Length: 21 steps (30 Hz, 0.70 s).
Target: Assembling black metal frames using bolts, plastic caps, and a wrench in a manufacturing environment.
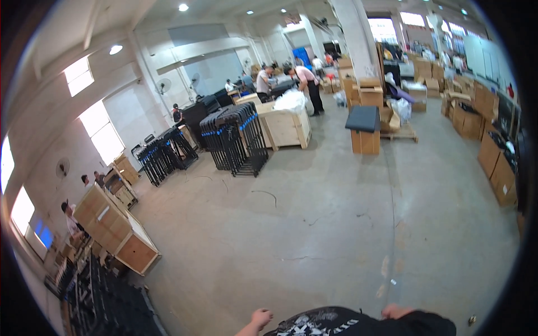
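Observation:
At the lower edge my left hand (pixel 261 318) hangs beside my dark printed shirt (pixel 322 323), its fingers loosely curled with nothing seen in them. On the other side of the shirt, my right hand (pixel 397 311) sticks out past a dark sleeve (pixel 423 322). Its fingers look folded in, small and partly blurred, and no object shows in them. Neither hand touches anything beyond my clothes that I can see. The grey concrete floor (pixel 314 241) stretches out in front of both hands.
Left stand a wooden crate (pixel 134 255) and black metal frames (pixel 112 297). Ahead are folded black frames (pixel 235 140), an open crate (pixel 291 129) and two people bending beside it. A carton with a dark top (pixel 365 140) stands right of them; cartons (pixel 501 179) line the right.

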### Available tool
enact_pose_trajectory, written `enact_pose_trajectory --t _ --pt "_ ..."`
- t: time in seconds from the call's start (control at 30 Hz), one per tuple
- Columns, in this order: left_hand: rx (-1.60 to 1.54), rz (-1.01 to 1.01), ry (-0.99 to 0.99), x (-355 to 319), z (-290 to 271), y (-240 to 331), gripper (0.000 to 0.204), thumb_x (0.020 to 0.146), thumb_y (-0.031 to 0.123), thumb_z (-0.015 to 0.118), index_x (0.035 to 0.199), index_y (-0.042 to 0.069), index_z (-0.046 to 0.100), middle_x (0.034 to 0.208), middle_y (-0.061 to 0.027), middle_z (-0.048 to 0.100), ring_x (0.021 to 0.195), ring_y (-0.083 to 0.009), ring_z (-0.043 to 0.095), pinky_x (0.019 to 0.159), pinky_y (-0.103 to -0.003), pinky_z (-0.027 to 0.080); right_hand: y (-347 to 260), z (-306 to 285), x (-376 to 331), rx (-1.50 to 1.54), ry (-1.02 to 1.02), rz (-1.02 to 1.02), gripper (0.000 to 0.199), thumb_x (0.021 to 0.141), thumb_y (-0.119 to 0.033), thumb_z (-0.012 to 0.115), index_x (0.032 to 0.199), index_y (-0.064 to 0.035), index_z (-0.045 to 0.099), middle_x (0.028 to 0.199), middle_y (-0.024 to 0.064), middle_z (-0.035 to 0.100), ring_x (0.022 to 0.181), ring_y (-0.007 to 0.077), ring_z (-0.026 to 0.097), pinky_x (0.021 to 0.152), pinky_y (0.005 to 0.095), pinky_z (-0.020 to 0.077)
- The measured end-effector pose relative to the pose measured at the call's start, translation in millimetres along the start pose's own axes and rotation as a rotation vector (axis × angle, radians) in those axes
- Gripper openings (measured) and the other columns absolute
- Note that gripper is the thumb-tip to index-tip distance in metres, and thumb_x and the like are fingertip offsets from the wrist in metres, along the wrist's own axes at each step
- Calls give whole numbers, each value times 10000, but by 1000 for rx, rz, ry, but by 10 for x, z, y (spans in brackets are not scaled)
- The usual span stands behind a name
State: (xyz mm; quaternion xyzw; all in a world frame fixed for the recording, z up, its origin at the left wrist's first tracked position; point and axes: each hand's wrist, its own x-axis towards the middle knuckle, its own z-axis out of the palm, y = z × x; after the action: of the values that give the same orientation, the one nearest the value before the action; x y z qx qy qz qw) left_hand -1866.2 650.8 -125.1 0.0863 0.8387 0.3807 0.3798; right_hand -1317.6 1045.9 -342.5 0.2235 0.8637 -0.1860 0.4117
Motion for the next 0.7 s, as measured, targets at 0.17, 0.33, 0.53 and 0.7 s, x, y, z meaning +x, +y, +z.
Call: enact_pose_trajectory --t 0.17,0.33,0.53,0.7 --pt "489 197 -8 1095 -270 378 514 807 474 746 1079 37 758 1033 -113 759 987 -255 714 941 -361 531 -256 -3024 619 617 565 404 355 794 -325 630 956 -37 762 974 207 736 944 367 707 855 420 567" --pt "310 133 -33 2925 -656 893 465 840 450 715 1095 64 758 1077 -145 747 1016 -283 709 937 -385 541 -429 -4870 1506 936 647 382 362 795 -279 702 1082 -60 734 1063 193 735 985 359 707 874 414 568" --pt "253 533 -124 4528 -680 2698 433 847 394 698 1117 59 744 1068 -157 747 1002 -298 718 933 -397 554 -505 -5818 2339 1588 387 340 231 908 -238 674 891 -8 680 751 99 673 611 182 645 568 336 538" --pt "330 626 -273 5686 -720 3999 414 852 358 686 1131 56 735 1061 -165 747 993 -308 725 931 -406 562 -563 -9310 -208 830 1591 -361 603 821 -239 802 1318 -29 533 1135 61 585 1015 171 565 907 328 478"
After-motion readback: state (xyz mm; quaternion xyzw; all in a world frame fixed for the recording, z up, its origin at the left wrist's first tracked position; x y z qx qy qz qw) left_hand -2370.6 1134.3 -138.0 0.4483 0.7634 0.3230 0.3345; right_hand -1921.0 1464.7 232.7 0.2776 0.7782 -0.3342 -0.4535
